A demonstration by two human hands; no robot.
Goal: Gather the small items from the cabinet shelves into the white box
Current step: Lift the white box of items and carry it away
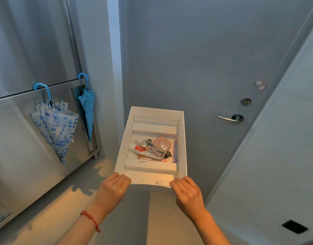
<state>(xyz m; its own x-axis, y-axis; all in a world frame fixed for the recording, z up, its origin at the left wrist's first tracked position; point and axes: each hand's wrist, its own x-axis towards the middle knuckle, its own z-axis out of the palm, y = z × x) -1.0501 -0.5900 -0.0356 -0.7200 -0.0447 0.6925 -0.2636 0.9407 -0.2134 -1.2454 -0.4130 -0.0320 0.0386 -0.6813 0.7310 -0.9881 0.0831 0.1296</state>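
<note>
1. Nearest the camera, two bare forearms reached forward; the left wrist wore a red string bracelet (91, 220).
2. The left hand (113, 187) gripped the near left corner of the white box (121, 149), fingers lying flat over the rim; the thumb was hidden beneath.
3. The right hand (186, 190) clasped the near right corner the same way, fingers together on top of the edge.
4. The box was held in the air between both hands, its long axis running straight away from the person toward the door, open side up.
5. In its middle compartment, between two white foam bars, lay a toothpaste tube (143, 151) pointing left to right, a clear bottle (154, 149) across it, a pink round case (162, 144) and a bunch of keys (169, 155).
6. Farther left, a spotted umbrella (55, 128) and a plain blue umbrella (86, 110) hung from a metal rail (19, 93).
7. Beyond stood a grey door (196, 59) with a lever handle (230, 118).
</note>
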